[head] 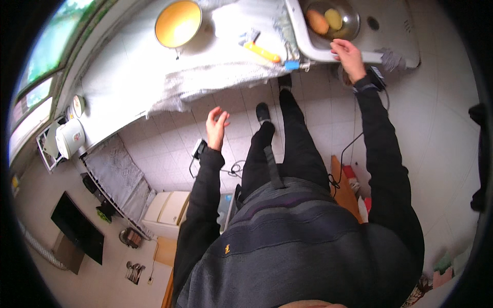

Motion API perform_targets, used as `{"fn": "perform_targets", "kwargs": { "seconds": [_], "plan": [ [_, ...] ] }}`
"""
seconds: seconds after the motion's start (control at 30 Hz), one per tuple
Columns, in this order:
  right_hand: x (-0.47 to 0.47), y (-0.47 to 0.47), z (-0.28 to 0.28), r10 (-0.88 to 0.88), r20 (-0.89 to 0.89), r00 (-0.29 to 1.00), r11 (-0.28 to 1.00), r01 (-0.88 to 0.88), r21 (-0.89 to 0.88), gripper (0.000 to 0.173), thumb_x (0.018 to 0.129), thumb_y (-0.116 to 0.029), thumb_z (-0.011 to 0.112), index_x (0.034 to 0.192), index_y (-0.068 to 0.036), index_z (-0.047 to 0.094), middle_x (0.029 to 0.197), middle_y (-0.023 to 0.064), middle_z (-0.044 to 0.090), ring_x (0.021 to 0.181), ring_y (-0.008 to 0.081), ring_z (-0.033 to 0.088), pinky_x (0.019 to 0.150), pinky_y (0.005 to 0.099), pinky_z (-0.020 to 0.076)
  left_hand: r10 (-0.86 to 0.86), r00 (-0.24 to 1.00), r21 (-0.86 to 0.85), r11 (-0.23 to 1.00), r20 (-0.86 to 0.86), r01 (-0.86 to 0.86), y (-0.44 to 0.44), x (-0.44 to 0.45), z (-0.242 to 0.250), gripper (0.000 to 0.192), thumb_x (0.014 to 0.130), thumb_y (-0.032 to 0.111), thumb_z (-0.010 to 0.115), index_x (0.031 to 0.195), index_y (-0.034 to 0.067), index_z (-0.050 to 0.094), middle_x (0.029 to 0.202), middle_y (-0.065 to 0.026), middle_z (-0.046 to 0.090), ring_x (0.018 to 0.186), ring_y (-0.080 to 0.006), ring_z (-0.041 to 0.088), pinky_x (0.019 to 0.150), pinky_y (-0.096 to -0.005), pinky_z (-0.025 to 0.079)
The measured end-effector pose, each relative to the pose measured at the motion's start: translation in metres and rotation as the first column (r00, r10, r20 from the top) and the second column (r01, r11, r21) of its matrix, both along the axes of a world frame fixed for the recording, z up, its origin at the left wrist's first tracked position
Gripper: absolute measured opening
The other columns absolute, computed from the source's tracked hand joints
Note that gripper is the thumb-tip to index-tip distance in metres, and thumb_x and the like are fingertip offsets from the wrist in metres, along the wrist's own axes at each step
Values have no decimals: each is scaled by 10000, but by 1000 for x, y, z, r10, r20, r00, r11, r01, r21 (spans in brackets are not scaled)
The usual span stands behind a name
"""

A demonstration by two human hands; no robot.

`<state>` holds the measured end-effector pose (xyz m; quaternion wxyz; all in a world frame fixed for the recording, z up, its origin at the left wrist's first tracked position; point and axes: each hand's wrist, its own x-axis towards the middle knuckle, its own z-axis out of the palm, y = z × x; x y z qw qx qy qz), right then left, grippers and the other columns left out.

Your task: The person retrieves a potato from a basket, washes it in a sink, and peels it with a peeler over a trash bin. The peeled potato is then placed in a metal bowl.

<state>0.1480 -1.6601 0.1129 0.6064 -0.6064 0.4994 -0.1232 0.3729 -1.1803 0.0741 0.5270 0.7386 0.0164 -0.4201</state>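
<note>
My right hand [349, 59] hovers at the front rim of the white sink [373, 57], its fingers loosely bent and nothing visible in them. Just beyond it, inside the sink, a round metal bowl [352, 29] holds an orange-brown tuber [317, 22] and a pale yellow peeled potato [333, 19]. My left hand [217, 129] is in the air in front of the counter, fingers half curled and holding nothing. On the bright counter [127, 57] lies a yellow-handled knife [262, 52], its blade end partly washed out by glare. A pot with a yellow-orange inside [178, 24] stands farther left.
A blue clip [292, 65] sits at the counter edge beside the sink. A grey cloth [393, 60] hangs over the sink rim. Below, black cables [235, 168] run near my legs. At the far left are a white appliance [70, 138] and a window [54, 46].
</note>
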Motion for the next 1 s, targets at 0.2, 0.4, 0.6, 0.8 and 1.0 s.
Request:
{"fn": "perform_targets", "kwargs": {
  "seconds": [0.2, 0.4, 0.6, 0.8, 1.0],
  "plan": [
    [-38, 119, 32, 342, 15, 940, 939, -342, 41, 347, 977, -288, 656, 1247, -70, 664, 1079, 46, 713, 963, 120, 679, 816, 243, 522, -160, 986, 54, 985, -50, 163, 39, 20, -57, 406, 947, 160, 674, 1307, 8, 562, 1204, -117, 627, 1009, -221, 691, 768, -344, 584],
    [-63, 191, -80, 493, 18, 870, 867, -493, 69, 337, 971, -310, 662, 1222, -85, 674, 1027, 46, 709, 926, 127, 675, 794, 259, 537, -299, 944, 177, 930, -142, 321, 34, 27, -138, 426, 979, 199, 629, 1337, -16, 543, 1258, -135, 646, 1087, -195, 665, 905, -361, 546],
    [-87, 240, -231, 226, 52, 973, 895, -228, 384, 319, 960, -265, 672, 1162, -18, 680, 968, 55, 713, 860, 118, 655, 756, 262, 528, -243, 964, 183, 948, -110, 260, -3, 24, -293, 417, 998, 222, 583, 1353, 13, 521, 1288, -150, 618, 1135, -307, 650, 948, -427, 540],
    [-120, 246, -322, 158, 64, 985, 862, -169, 478, 339, 965, -248, 664, 1187, 9, 650, 1017, 70, 700, 889, 128, 650, 755, 259, 511, -245, 964, 86, 963, -106, 255, -65, 14, -416, 434, 992, 260, 613, 1339, 19, 516, 1238, -127, 630, 1128, -304, 653, 941, -438, 544],
    [-122, 217, -379, 173, 40, 984, 927, -176, 332, 350, 953, -254, 653, 1181, 11, 665, 1012, 114, 711, 905, 170, 650, 807, 298, 506, -396, 916, 131, 907, -63, 401, -140, -3, -493, 470, 960, 255, 679, 1335, 22, 518, 1233, -118, 630, 1115, -270, 649, 911, -424, 547]
  ]
}}
